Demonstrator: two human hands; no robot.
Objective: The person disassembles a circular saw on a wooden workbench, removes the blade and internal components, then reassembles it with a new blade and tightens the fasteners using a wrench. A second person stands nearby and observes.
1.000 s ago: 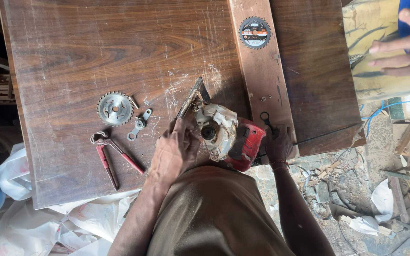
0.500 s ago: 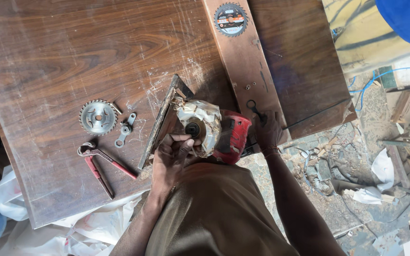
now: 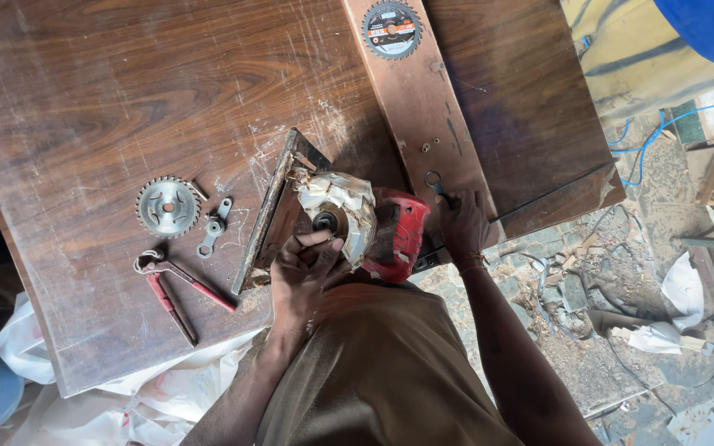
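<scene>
Dark brown scratched wooden tabletop [image 3: 126, 83]. Lying on it: small toothed steel saw blade [image 3: 167, 206] left, flat metal spanner [image 3: 213, 226] beside, red-handled pliers [image 3: 177, 289] nearer; reddish wooden plank [image 3: 423, 124] right, bearing black circular saw blade [image 3: 391, 29] far.

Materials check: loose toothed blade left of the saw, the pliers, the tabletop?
Loose blade: bare metal, likely steel, grey with a dull shine, cut teeth around the rim.
Pliers: grey metal jaws; the red handle covering looks like plastic or rubber, can't tell which.
Tabletop: dark brown wood or wood veneer, visible grain, semi-gloss finish, with pale scratches near the saw.
</scene>
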